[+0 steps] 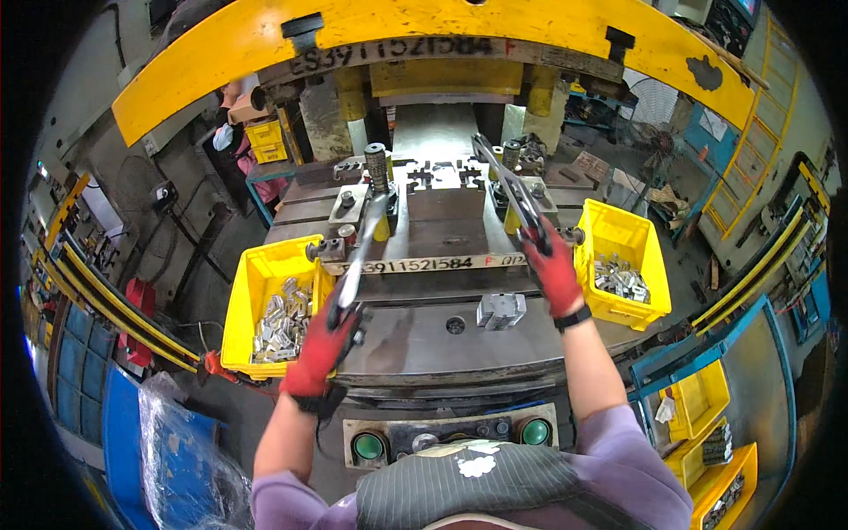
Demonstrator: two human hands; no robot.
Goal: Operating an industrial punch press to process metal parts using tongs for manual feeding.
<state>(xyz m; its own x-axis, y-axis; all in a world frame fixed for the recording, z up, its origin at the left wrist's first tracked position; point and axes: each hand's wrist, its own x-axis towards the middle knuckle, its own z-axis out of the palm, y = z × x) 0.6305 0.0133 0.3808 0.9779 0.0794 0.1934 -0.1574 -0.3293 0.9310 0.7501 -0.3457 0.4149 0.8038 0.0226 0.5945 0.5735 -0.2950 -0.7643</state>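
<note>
My left hand [320, 355], in a red glove, is closed round the near end of a long metal tool [360, 265], blurred, that looks like tongs. Its far end slants up beside the left spring post [377, 168] of the die. In my right hand [555, 274], also red-gloved, is a pair of long tongs [511, 187] with dark grips. They reach forward and left past the right post, their tips above the far right of the lower die [446, 208]. Small bright metal parts lie on the die. A small stack of metal blocks [501, 311] sits on the press bed between my hands.
Yellow bins with loose metal parts stand left [234, 322] and right [655, 265] of the die. The yellow press beam [495, 22] spans overhead. A control panel [450, 433] with two green buttons is before my body. Another person [243, 146] is at the far left.
</note>
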